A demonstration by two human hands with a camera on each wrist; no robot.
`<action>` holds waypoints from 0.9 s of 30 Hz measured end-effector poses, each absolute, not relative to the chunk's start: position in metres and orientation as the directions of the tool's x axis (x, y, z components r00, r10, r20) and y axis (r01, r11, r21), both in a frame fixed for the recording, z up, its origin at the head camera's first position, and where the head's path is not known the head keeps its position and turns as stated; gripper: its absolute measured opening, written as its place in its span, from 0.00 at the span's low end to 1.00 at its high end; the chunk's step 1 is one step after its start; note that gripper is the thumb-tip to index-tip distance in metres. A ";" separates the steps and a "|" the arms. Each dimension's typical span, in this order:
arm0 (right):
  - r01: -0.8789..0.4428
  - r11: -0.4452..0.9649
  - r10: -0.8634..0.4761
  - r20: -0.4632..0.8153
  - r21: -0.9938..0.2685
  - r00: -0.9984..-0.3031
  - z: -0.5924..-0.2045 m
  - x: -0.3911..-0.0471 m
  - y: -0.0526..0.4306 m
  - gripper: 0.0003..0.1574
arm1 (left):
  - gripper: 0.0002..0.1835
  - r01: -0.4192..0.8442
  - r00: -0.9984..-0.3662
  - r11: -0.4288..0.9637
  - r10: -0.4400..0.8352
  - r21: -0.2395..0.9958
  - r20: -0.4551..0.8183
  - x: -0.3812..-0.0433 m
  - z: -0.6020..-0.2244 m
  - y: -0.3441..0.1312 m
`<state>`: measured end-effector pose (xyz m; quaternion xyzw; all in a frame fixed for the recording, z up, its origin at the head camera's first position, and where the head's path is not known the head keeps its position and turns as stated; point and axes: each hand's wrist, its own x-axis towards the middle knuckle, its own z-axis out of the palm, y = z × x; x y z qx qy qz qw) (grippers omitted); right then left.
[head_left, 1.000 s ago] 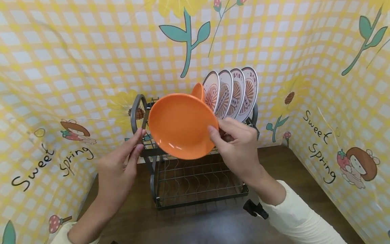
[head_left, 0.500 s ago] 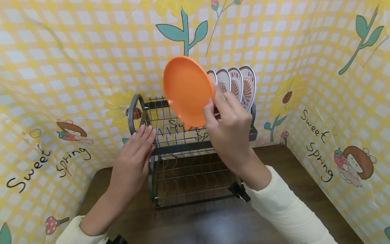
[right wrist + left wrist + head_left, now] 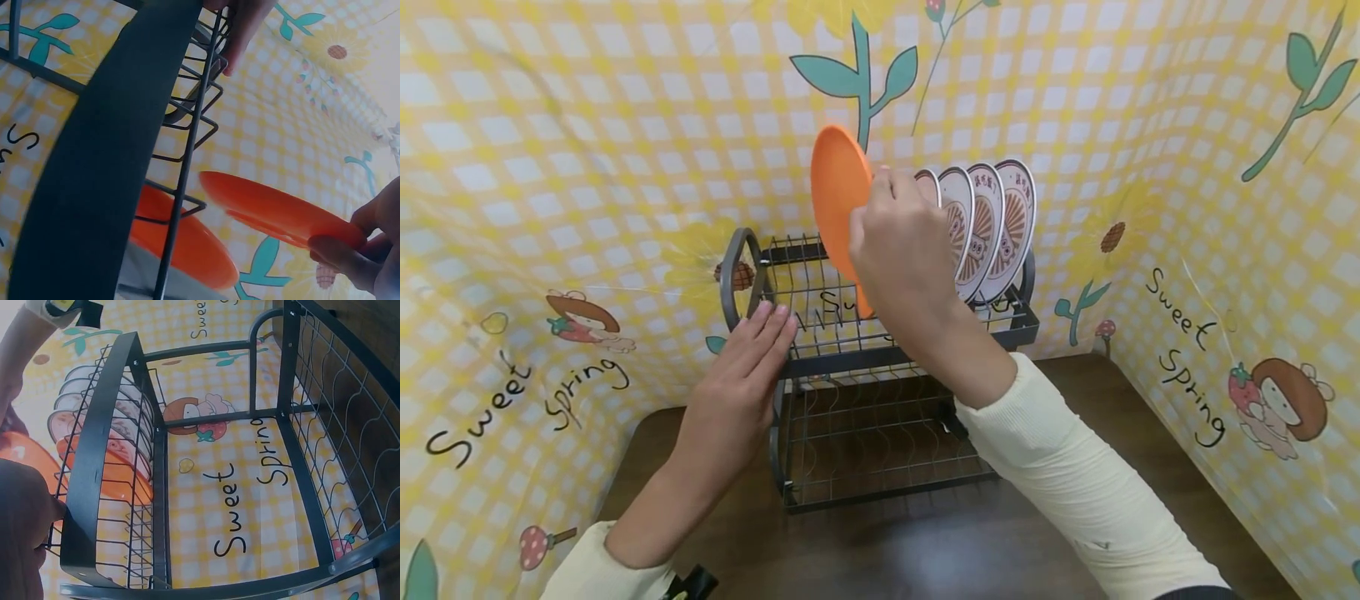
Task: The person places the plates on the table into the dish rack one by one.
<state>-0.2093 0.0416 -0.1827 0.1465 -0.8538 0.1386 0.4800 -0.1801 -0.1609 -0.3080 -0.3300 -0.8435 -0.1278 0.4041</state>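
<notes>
My right hand (image 3: 904,242) pinches an orange plate (image 3: 837,196) by its rim above the dish rack (image 3: 850,360). In the right wrist view this held plate (image 3: 275,209) is tilted and apart from the rack wires. A second orange plate (image 3: 187,240) stands in the upper tier; the right hand hides most of it in the head view. Several white patterned plates (image 3: 1017,225) stand upright to its right. My left hand (image 3: 730,383) rests on the front left corner of the rack's upper tier, fingers straight and close together.
Below is the rack's lower wire tier (image 3: 880,442), standing on a dark wooden table (image 3: 895,550). A yellow checked cloth (image 3: 647,125) with printed flowers hangs behind and on both sides. The rack's left end has a grey curved frame (image 3: 727,279).
The right hand has lifted the orange plate up and back over the rack and turned it nearly edge-on. The left hand has moved from beside the plate onto the rack's front left corner.
</notes>
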 end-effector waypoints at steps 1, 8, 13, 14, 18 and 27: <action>-0.353 0.932 -0.132 0.835 -0.079 -0.535 -0.181 -0.211 0.039 0.19 | 0.30 0.662 -0.456 0.747 0.463 -0.058 0.761 -0.180 -0.308 -0.161; -0.272 0.959 -0.163 0.645 -0.073 -0.746 -0.171 -0.225 0.025 0.15 | 0.31 0.686 -0.450 0.727 0.462 -0.036 0.765 -0.180 -0.307 -0.161; -0.240 0.960 -0.125 0.551 -0.141 -0.825 -0.164 -0.236 0.015 0.14 | 0.32 0.695 -0.453 0.719 0.451 -0.012 0.769 -0.180 -0.305 -0.160; -0.230 0.964 -0.125 0.531 -0.137 -0.838 -0.163 -0.238 0.014 0.15 | 0.32 0.696 -0.451 0.718 0.453 -0.015 0.769 -0.180 -0.304 -0.160; -0.199 0.972 -0.118 0.469 -0.127 -0.875 -0.164 -0.248 0.008 0.15 | 0.34 0.699 -0.456 0.715 0.461 -0.014 0.762 -0.180 -0.302 -0.162; -0.173 0.973 -0.099 0.396 -0.155 -0.913 -0.170 -0.263 0.004 0.15 | 0.34 0.698 -0.453 0.716 0.444 -0.002 0.773 -0.182 -0.303 -0.161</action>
